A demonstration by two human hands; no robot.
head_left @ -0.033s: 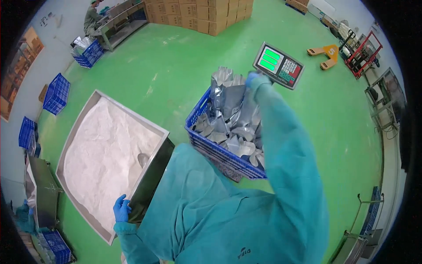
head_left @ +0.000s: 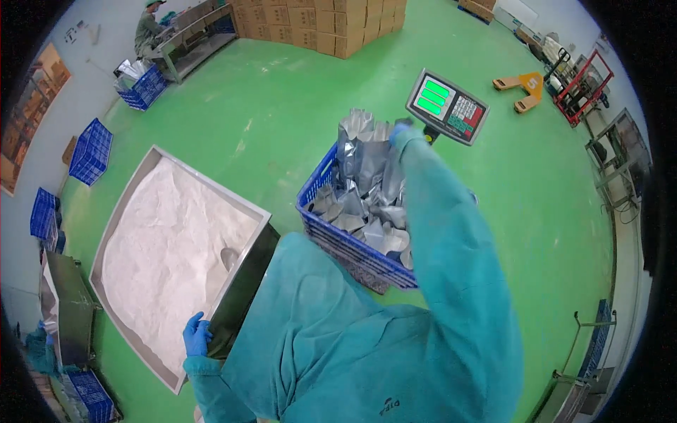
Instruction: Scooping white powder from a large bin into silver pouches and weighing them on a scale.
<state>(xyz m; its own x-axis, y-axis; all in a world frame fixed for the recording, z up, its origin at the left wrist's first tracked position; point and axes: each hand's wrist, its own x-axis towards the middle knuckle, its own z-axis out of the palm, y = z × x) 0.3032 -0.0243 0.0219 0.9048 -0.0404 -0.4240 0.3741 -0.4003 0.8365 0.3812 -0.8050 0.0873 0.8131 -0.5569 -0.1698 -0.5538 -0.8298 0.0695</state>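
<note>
Left hand [head_left: 197, 335] half-open on tray [head_left: 215, 185] edge; right hand [head_left: 400, 132] by pouches [head_left: 371, 163], grip unclear; floor [head_left: 282, 187] between tray, crate [head_left: 340, 237]

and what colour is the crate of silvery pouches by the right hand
Blue; the crate shows best in the head view.

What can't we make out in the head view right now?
All in the head view:
Right hand: any grip is hidden by the hand itself and the teal sleeve.
Blue crate: right side hidden by that sleeve.
Scale display: figures too small to read.
Far co-worker: too small to tell what's being handled.
</note>
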